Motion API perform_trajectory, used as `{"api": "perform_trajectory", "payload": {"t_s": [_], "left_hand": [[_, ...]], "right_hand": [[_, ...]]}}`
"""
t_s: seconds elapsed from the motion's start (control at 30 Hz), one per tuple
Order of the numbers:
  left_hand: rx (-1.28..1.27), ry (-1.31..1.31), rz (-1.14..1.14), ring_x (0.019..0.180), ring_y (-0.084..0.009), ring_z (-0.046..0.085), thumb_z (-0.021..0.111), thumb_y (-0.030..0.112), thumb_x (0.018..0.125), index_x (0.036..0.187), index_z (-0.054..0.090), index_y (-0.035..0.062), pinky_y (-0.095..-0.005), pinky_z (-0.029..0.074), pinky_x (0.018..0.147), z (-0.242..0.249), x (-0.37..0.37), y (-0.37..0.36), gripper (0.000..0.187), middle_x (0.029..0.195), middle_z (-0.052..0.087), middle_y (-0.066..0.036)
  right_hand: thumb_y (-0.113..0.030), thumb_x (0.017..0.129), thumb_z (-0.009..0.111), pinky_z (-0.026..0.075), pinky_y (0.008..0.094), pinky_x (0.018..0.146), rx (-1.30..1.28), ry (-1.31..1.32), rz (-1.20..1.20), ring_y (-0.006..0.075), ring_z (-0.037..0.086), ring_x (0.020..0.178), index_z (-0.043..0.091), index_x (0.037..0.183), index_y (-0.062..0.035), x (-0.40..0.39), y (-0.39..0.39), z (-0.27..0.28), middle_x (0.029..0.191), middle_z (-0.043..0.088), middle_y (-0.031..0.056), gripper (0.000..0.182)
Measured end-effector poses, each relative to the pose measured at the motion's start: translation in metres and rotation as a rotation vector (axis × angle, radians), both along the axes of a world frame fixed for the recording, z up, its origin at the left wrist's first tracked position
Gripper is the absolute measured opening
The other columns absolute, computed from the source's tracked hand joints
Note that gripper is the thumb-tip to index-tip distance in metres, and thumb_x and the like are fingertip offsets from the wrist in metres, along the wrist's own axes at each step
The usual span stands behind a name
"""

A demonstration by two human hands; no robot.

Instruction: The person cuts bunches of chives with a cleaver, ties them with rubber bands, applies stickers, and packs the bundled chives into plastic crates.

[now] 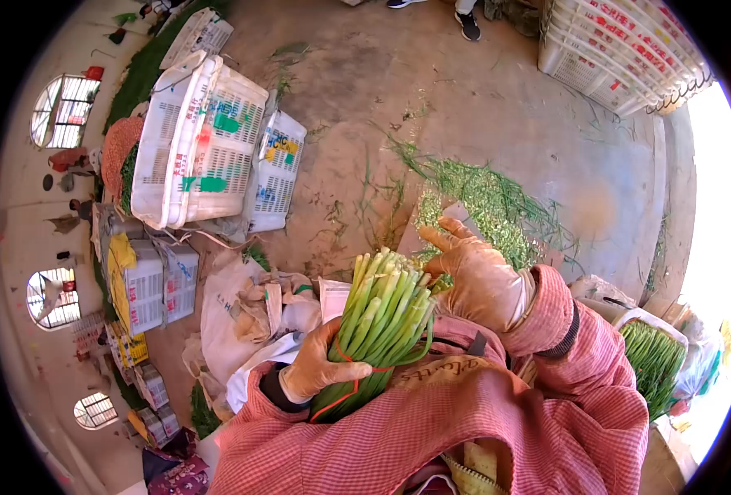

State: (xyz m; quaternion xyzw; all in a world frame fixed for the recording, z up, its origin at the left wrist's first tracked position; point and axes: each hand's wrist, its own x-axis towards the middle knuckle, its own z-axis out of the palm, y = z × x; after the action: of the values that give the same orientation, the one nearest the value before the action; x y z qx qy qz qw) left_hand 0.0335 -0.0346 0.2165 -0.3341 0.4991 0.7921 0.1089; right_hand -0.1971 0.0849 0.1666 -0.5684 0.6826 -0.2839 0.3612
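My left hand [320,363], in a thin translucent glove, is wrapped round a thick bunch of green stems that look like garlic scapes [382,318]. Orange bands circle the bunch near its lower part, and its pale cut ends point up and away from me. Just right of those ends, my right hand [481,280], gloved too, is raised with its fingers apart and nothing in them. The lower end of the bunch lies against my pink checked clothing [415,429] and is partly hidden.
Cut green and pale trimmings [485,198] are strewn over the floor ahead. White plastic crates [225,140] stand at the left, with more stacked crates [613,49] at the far right. Beside me on the right, a container holds green stems [652,363]. Another person's shoe [467,25] shows at the top.
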Motion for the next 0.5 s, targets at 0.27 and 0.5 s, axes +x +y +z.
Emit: {"api": "perform_trajectory", "payload": {"t_s": [0.27, 0.5], "left_hand": [[-0.183, -0.065, -0.24, 0.1, -0.0132, 0.051, 0.079, 0.019, 0.059, 0.119, 0.044, -0.0018, -0.0271, 0.037, 0.092, -0.018, -0.015, -0.042, 0.073, 0.109, 0.056, -0.006], [-0.624, -0.076, -0.508, 0.093, -0.0203, 0.057, 0.078, 0.026, 0.055, 0.114, 0.046, 0.0001, -0.0302, 0.042, 0.084, -0.121, -0.052, -0.083, 0.072, 0.101, 0.06, -0.012]], "right_hand": [[-0.02, 0.074, 0.067, 0.032, 0.0393, 0.098, -0.128, -0.766, -0.114, 0.0309, 0.041, 0.117, 0.064, 0.081, -0.0074, -0.012, 0.008, -0.027, 0.123, 0.049, 0.0155, 0.015], [-0.014, 0.075, 0.066, 0.033, 0.0386, 0.1, 0.748, 0.424, -0.962, 0.0234, 0.042, 0.117, 0.041, 0.124, -0.012, -0.072, 0.074, -0.165, 0.127, 0.044, 0.0133, 0.055]]}}
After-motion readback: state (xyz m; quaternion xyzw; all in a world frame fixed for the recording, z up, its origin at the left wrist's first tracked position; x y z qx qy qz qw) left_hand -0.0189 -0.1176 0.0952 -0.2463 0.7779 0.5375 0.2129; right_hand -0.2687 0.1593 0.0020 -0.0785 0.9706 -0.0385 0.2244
